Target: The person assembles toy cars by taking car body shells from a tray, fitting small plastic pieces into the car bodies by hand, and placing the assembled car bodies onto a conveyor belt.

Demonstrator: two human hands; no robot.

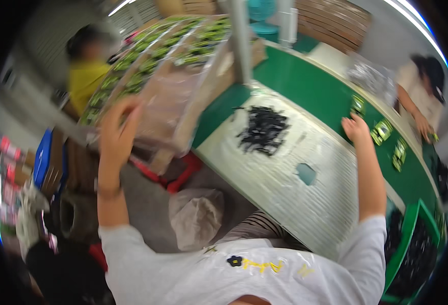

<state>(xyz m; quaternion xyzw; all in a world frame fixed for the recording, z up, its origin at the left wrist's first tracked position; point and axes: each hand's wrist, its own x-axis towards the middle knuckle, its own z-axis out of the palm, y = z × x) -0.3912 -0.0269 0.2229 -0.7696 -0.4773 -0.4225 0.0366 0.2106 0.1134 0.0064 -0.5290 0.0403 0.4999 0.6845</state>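
My left hand point(118, 129) is raised over the near edge of a sloping tray point(165, 107) at the left. Its fingers are blurred but look apart, and I see nothing in them. Rows of small green toy cars point(158, 52) fill much of that tray. On the right, my right hand point(355, 128) reaches across to the green belt, its fingers bent in at the near end of a green toy car point(357, 104). Its fingertips are partly hidden there. Two more toy cars, one point(381, 131) beside it and another point(399, 154) nearer, lie on the belt.
A pale worktop point(300, 203) in front of me bears a pile of small black parts point(263, 129). A green-edged bin point(412, 244) of dark parts stands at the lower right. One person point(422, 81) works across the belt, another point(86, 71) beyond the tray. A post point(242, 40) rises between.
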